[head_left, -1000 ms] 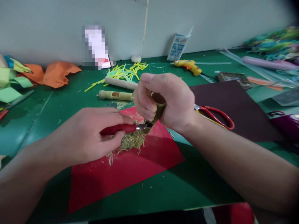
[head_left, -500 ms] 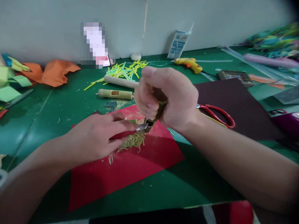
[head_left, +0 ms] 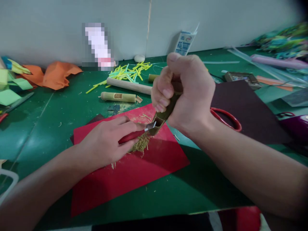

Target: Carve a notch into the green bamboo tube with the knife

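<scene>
My left hand point(head_left: 108, 138) is closed around a red-handled craft knife point(head_left: 131, 137), its short metal blade pointing right. The blade tip lies at the cut opening of a bamboo tube point(head_left: 160, 120). My right hand point(head_left: 185, 89) is wrapped round that tube, which tilts with its lower end down toward the left; the fingers hide its upper part. Below them a heap of fine bamboo shavings point(head_left: 141, 144) rests on a red sheet point(head_left: 134, 173). Behind the hands lies another bamboo tube point(head_left: 128, 97) with a rectangular notch.
Beyond are a pale wooden rod point(head_left: 130, 85), yellow and green sticks point(head_left: 126, 74), and a drink carton point(head_left: 184, 41) against the wall. Red-handled scissors point(head_left: 227, 118) lie on a dark sheet point(head_left: 245, 112) at right. Orange cloth-like material point(head_left: 56, 75) sits at left.
My right hand has moved up and to the right with the bamboo tube, showing more of its cut opening. The left hand with the knife has shifted slightly right.
</scene>
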The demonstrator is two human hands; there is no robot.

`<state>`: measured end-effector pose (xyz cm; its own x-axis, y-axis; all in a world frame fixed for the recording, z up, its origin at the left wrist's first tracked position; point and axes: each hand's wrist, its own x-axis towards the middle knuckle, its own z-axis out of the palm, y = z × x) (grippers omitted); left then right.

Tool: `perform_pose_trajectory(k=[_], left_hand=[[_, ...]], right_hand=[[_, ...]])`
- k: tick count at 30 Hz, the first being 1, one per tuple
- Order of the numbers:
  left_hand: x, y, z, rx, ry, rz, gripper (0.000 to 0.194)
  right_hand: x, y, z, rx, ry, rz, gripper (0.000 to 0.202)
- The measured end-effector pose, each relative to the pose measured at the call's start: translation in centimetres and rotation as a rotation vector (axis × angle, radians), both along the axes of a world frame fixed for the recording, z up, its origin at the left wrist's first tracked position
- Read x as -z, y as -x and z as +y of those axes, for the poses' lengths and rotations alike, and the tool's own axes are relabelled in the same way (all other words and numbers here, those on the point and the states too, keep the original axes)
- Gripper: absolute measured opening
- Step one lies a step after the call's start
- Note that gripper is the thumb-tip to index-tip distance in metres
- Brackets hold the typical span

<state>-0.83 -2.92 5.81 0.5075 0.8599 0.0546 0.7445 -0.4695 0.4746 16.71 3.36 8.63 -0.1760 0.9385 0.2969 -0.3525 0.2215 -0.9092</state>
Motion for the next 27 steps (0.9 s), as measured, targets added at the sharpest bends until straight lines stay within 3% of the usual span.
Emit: perform_pose_trajectory(k=[7, 10, 13, 17, 20, 22, 27], left_hand=[[0.3, -0.9, -0.7, -0.044, 0.047, 0.022, 0.039], [-0.6, -0.7, -0.8, -0.026, 0.005, 0.019, 0.038], [-1.9, 0.4, -0.3, -0.045, 0.024, 0.005, 0.037], [-2.8, 2.0, 1.4, -0.246, 0.14, -0.145, 0.029], [-2.4, 2.1, 2.5, -0.456, 0.099, -0.335, 0.041], [-2.0, 1.7, 2.9, -0.505, 0.177, -0.413, 0.039], [-1.0, 0.6, 2.5, -0.381, 0.491, -0.529, 0.039]], right_hand=[[0.2, 0.1, -0.1, -0.006, -0.041, 0.026, 0.05], [0.3, -0.3, 0.3, 0.02, 0.001, -0.047, 0.047], [0.3, -0.8, 0.9, 0.022, 0.037, 0.034, 0.043], [-0.1, -1.3, 1.5, 0.01, 0.162, 0.305, 0.036], [-0.3, -1.5, 1.7, 0.01, 0.173, 0.361, 0.04], [-0.3, -1.6, 1.9, 0.013, 0.158, 0.353, 0.048], [0.1, -2.1, 2.7, 0.003, 0.11, 0.356, 0.052]])
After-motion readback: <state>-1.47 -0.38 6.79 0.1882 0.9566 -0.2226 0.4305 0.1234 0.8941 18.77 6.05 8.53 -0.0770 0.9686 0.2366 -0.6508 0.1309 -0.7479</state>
